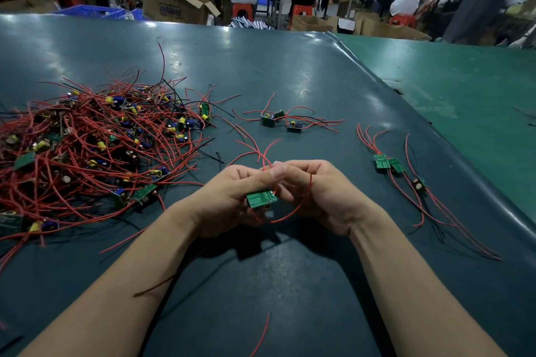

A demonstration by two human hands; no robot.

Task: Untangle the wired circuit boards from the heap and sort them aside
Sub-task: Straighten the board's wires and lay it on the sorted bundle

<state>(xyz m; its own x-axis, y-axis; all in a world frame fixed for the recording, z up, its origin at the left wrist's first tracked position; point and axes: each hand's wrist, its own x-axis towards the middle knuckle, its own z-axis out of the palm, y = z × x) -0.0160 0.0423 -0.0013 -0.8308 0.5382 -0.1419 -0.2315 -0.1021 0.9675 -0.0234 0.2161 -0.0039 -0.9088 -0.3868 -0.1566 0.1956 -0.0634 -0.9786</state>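
Observation:
A small green circuit board (261, 198) with red wires sits between my two hands above the table's middle. My left hand (232, 197) grips the board, its thumb across the top. My right hand (316, 194) curls its fingers round the board's red wire (293, 209), which loops below both hands. At the left lies the heap (87, 142) of tangled boards and red and black wires. Sorted boards (390, 164) lie in a row at the right, their wires trailing toward me.
A small cluster of boards (280, 120) with red wires lies beyond my hands. The dark green mat (290, 66) ends at a raised edge on the right. A loose red wire (262, 333) lies near me. People sit at benches behind.

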